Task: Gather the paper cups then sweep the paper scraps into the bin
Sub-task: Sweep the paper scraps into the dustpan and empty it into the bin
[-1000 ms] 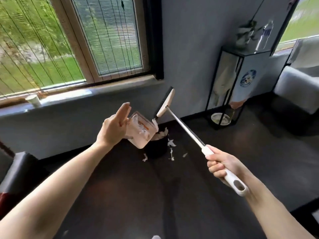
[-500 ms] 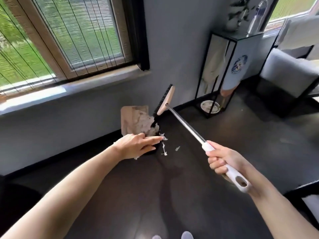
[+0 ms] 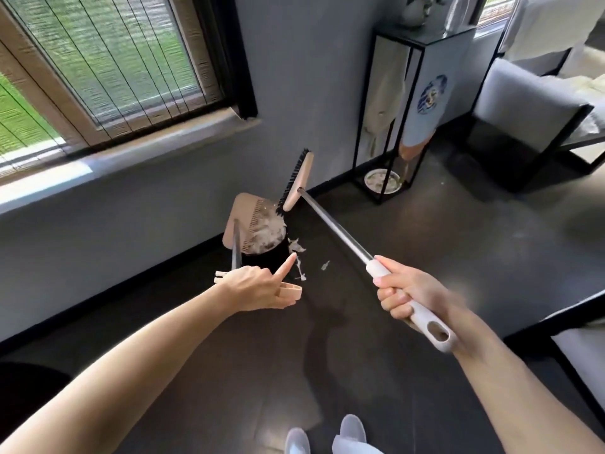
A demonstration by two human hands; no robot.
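Dark floor [image 3: 425,257] meets a gray wall [image 3: 311,77]. My left hand [image 3: 258,286] holds the dustpan [image 3: 244,208] handle, one finger pointing out. The dustpan tips over the bin [image 3: 262,260], full of paper scraps [image 3: 266,232]. A few lie just right of it. My right hand [image 3: 406,290] grips the broom [image 3: 334,229].

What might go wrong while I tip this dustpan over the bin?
The paper scraps heap at the mouth of the bin against the tilted dustpan; more may spill beside the pieces already on the floor. The left hand holds the dustpan's handle with its forefinger stretched out, so the pan might twist. The broom in the right hand, close above the heap, could flick it.
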